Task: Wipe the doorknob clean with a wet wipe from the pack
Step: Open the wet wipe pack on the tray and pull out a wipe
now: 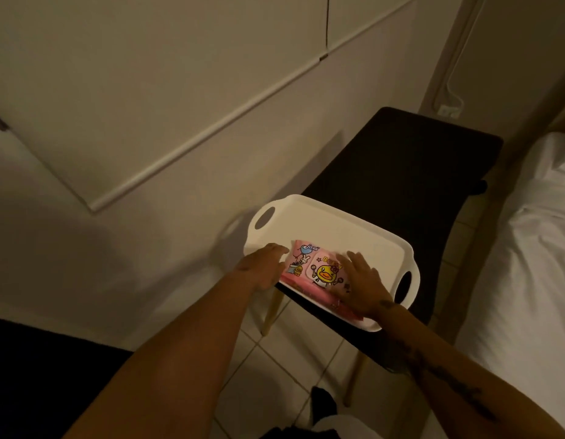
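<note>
A pink wet wipe pack point(309, 267) with a yellow duck cartoon lies flat in a white tray point(332, 223) on a dark chair seat. My left hand point(262, 267) rests at the pack's left end, fingers curled against its edge. My right hand point(362, 283) lies flat on the pack's right part, fingers spread and covering some of the print. The pack's flap looks closed. No wipe is out. No doorknob shows in this view.
The dark chair point(401, 172) with light wooden legs stands on a tiled floor point(275, 369). A white bed point(528, 248) runs along the right. White cabinet doors point(148, 90) fill the upper left. A dark surface point(37, 375) lies at lower left.
</note>
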